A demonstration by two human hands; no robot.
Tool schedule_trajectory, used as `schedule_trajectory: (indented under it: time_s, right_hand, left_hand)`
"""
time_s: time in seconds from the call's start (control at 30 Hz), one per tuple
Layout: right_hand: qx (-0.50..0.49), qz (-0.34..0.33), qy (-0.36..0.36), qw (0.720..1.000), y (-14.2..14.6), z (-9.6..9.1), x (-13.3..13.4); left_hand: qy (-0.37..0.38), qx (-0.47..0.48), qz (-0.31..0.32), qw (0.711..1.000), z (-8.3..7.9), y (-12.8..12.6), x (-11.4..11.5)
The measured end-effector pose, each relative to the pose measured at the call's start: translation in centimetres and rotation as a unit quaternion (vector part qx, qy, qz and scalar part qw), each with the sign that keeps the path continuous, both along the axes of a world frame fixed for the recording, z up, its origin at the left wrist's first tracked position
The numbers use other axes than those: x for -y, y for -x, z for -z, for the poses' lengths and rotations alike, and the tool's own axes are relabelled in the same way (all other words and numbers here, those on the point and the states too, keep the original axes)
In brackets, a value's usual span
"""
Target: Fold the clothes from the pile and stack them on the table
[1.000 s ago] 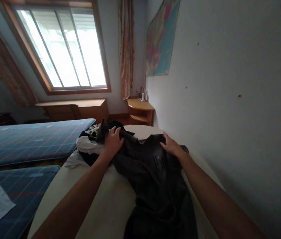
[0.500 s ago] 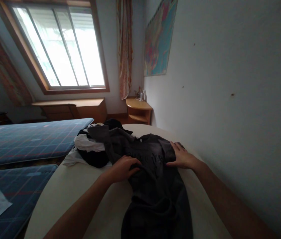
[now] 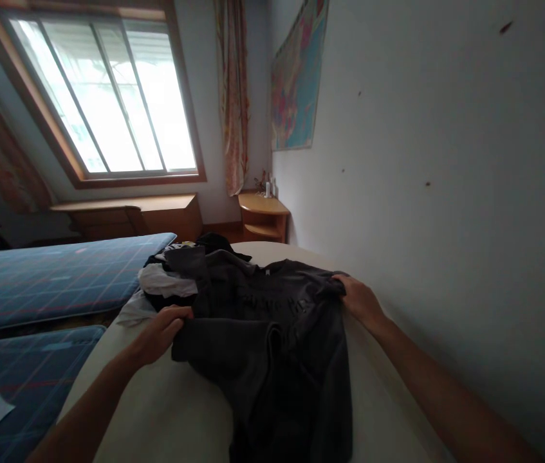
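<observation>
Dark garment (image 3: 296,354) sprawls down the middle of the pale surface (image 3: 156,411), neckline up near the far edge, lettering across its chest! Left hand (image 3: 162,331) has fingers closed on a fold toward the left edge; right hand (image 3: 360,299) grips the opposite side, near the right edge. White cloth (image 3: 163,281) bunches at the far left.

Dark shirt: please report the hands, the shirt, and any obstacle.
Left hand and right hand gripping opposite sides of the shirt. Shirt creased on table, collar at far end. Clothes pile against its far left.
</observation>
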State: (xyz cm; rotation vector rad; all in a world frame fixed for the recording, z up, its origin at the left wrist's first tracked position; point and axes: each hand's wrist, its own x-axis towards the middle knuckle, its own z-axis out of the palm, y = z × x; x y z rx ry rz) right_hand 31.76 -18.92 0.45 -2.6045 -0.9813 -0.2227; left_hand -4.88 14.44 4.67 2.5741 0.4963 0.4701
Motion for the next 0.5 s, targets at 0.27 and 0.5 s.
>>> schedule_trajectory:
  time_s: [0.27,0.5]
  right_hand:
    - [0.059,0.005,-0.003,0.998,3.3,1.6,1.4]
    - [-0.042,0.034,0.111,0.992,8.3,0.3,3.1]
  left_hand:
    - [-0.106,-0.052,0.042,0.992,-0.6,3.7,2.1]
    - [-0.113,-0.046,0.232,0.965,0.4,1.7,8.8]
